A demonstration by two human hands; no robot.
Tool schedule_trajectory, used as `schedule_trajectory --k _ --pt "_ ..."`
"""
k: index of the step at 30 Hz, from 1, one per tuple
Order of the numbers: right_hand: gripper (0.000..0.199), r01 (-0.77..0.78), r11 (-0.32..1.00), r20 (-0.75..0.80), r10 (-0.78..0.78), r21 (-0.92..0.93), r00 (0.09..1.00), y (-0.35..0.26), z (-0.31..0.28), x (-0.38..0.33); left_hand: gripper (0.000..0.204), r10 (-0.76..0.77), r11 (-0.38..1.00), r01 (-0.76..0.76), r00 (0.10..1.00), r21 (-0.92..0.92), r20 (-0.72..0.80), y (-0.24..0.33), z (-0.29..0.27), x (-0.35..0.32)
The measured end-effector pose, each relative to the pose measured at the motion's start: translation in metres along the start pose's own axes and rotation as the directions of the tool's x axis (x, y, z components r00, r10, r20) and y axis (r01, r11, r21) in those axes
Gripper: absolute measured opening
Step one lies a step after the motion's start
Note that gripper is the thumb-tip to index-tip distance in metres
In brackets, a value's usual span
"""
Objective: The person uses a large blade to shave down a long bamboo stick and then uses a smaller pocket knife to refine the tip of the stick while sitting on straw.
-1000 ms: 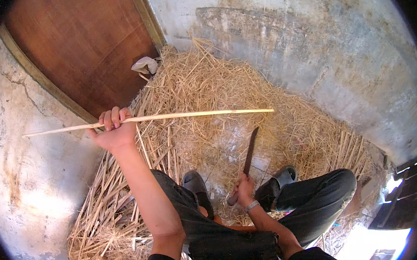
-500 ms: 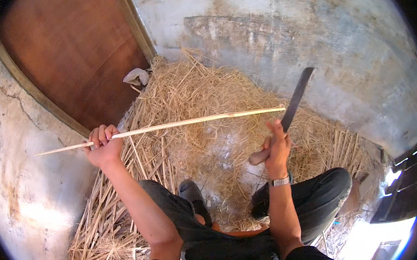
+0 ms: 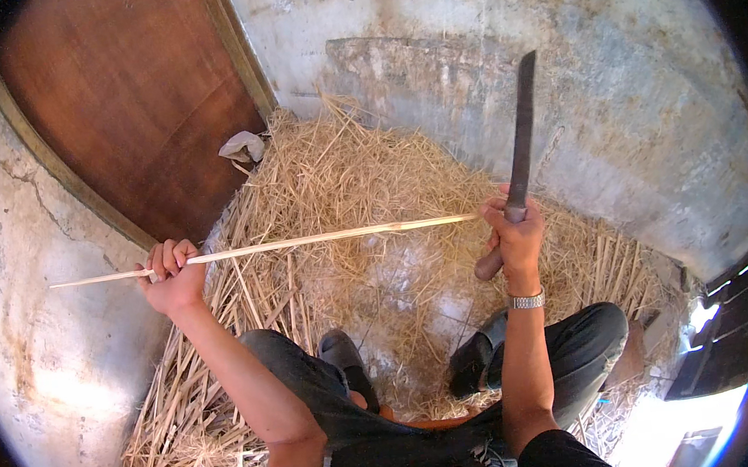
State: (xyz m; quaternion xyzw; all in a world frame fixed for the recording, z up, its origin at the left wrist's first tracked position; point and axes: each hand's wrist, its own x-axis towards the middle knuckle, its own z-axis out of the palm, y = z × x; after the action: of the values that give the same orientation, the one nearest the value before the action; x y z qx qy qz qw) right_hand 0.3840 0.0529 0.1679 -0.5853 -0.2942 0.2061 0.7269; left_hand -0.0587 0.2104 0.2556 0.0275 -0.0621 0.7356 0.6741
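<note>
A long, pale bamboo strip [image 3: 305, 240] stretches nearly level across the view, with a joint visible toward its right end. My left hand [image 3: 174, 273] is closed around it near its thin left end, which sticks out past the fingers. In my right hand [image 3: 517, 234] is a machete [image 3: 521, 128], gripped by its wooden handle, the dark blade pointing up and away from me. The strip's right end reaches the fingers of my right hand; whether they touch it I cannot tell.
Fine shavings [image 3: 369, 160] heap against the stained wall [image 3: 607, 87]. Split strips [image 3: 185, 385] pile up at the left, more [image 3: 610, 260] at the right. A brown door [image 3: 130, 94] stands at the far left, with a whitish crumpled bag [image 3: 242, 147] beside it. My slippered feet are below.
My right hand has moved slightly right, and the machete has swung to a more upright angle, its blade away from the strip's end. The strip has shifted a little left and its right end lower.
</note>
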Motion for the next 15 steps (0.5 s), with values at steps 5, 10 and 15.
schedule_trajectory --k 5,10,15 --pt "0.044 -0.011 0.999 0.097 0.007 0.041 0.995 0.006 -0.008 0.003 0.044 0.058 0.997 -0.056 0.998 0.044 -0.032 0.008 0.006 -0.002" --pt "0.045 -0.110 0.984 0.149 0.089 0.138 0.985 -0.006 -0.008 -0.005 0.048 0.199 0.967 -0.197 0.980 0.162 0.006 0.010 0.016 -0.011" --pt "0.043 -0.124 0.990 0.118 0.116 0.060 0.986 -0.005 -0.006 -0.009 0.047 0.226 0.946 -0.246 0.967 0.212 0.115 0.005 0.028 -0.021"
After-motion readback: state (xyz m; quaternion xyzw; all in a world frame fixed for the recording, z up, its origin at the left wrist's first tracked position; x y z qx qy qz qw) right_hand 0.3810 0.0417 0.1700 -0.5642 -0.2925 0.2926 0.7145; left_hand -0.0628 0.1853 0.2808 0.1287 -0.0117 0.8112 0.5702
